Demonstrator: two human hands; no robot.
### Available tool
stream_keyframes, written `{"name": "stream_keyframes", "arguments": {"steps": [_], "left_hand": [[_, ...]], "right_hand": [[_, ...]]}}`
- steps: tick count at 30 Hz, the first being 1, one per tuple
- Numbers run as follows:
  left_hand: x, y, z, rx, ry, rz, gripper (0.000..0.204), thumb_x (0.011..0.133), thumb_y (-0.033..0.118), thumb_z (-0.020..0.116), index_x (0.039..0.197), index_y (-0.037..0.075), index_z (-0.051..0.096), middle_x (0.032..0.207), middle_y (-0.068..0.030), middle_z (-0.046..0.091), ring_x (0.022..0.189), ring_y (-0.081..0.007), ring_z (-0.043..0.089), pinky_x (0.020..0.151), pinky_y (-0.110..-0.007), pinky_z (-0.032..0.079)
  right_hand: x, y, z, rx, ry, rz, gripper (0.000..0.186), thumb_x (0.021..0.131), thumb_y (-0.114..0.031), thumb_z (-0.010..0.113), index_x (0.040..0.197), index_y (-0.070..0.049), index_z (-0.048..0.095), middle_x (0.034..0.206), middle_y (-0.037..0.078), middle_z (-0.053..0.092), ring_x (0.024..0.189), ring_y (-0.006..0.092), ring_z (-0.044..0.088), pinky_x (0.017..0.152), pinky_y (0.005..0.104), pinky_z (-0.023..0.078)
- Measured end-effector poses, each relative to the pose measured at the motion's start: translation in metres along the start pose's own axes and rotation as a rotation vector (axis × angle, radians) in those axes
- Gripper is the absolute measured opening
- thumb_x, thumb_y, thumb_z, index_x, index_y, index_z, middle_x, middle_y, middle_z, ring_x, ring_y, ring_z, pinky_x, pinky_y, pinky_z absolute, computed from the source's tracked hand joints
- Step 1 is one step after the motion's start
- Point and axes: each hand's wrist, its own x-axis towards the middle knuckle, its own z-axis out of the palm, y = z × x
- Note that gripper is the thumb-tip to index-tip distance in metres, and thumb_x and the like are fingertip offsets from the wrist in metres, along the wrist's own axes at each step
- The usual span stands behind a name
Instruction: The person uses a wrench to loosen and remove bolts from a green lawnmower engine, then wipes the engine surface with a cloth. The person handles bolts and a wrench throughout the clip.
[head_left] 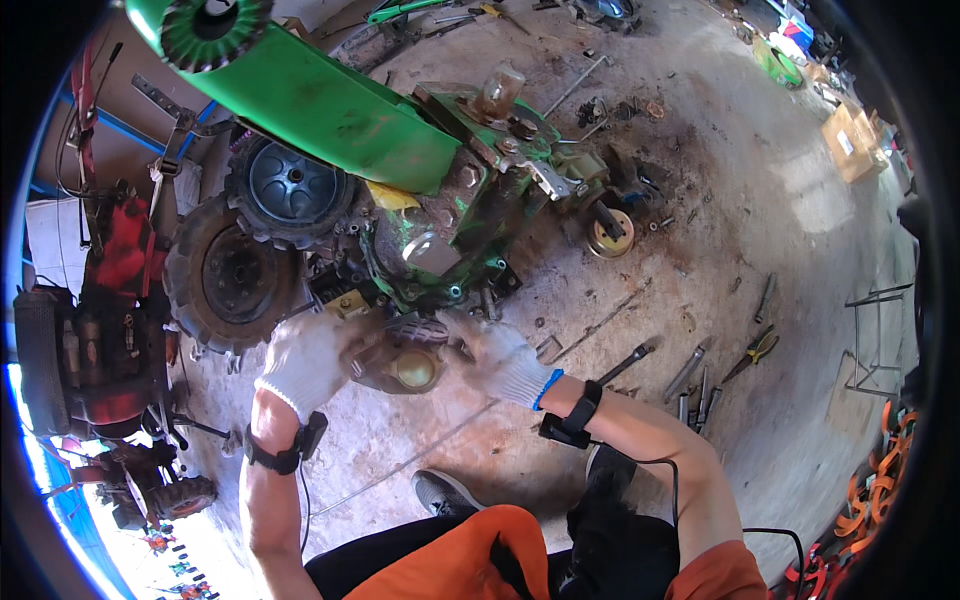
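My left hand [310,355], in a white knit glove, has its darkened, blurred fingers curled at the left side of a dull metal housing [372,368] with a pale round face [415,369]. My right hand [495,355], gloved with a blue cuff, grips at the housing’s upper right, its fingertips also smeared. Just above them stands a dirty green machine body [440,255], with bolt holes along its lower flange and a long green arm [300,105] reaching to the upper left.
Two tyred wheels [292,183] lean left of the machine, beside a red machine [125,250] at the far left. A brass-coloured pulley [611,235] lies to the right. Pliers [750,353], wrenches [685,372] and sockets lie on the concrete floor. A cardboard box [853,143] is at the upper right.
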Motion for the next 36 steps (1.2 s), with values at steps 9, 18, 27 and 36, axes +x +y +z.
{"name": "stream_keyframes", "arguments": {"steps": [9, 18, 27, 36], "left_hand": [[0.021, -0.015, -0.011, -0.350, -0.172, 0.006, 0.033, 0.105, 0.032, 0.071, 0.127, 0.010, 0.082, 0.111, -0.0225, 0.081, 0.101, -0.0426, 0.077, 0.090, -0.050, 0.062], [0.017, -0.013, -0.002, -0.535, -0.391, -0.087, 0.040, 0.112, 0.030, 0.058, 0.136, 0.004, 0.077, 0.101, -0.0189, 0.082, 0.083, -0.0285, 0.076, 0.081, -0.043, 0.061], [0.013, 0.163, 0.160, -1.923, -0.092, -0.478, 0.042, 0.113, 0.035, 0.070, 0.133, -0.001, 0.066, 0.115, -0.0170, 0.078, 0.102, -0.0271, 0.079, 0.089, -0.041, 0.067], [-0.018, 0.136, 0.169, -1.545, -0.318, -0.085, 0.028, 0.119, 0.019, 0.056, 0.136, -0.001, 0.064, 0.093, -0.0078, 0.072, 0.079, -0.0165, 0.070, 0.072, -0.031, 0.060]], "right_hand": [[0.007, -0.010, -0.016, -0.263, -0.050, -0.105, 0.054, 0.110, -0.035, 0.057, 0.152, -0.003, 0.062, 0.092, 0.017, 0.080, 0.081, 0.0370, 0.077, 0.071, 0.0503, 0.061], [0.016, -0.010, -0.016, -0.337, -0.093, -0.180, 0.045, 0.104, -0.022, 0.059, 0.141, 0.001, 0.067, 0.089, 0.016, 0.080, 0.079, 0.0343, 0.080, 0.069, 0.0500, 0.062], [0.022, 0.004, -0.041, -0.569, -0.187, -0.309, 0.070, 0.103, -0.016, 0.056, 0.172, -0.014, 0.047, 0.087, 0.016, 0.079, 0.074, 0.0327, 0.079, 0.063, 0.0474, 0.062], [-0.011, 0.036, -0.045, 0.216, -0.001, -0.091, 0.038, 0.103, -0.028, 0.074, 0.140, -0.016, 0.074, 0.120, 0.017, 0.082, 0.105, 0.0411, 0.079, 0.087, 0.0490, 0.064]]}}
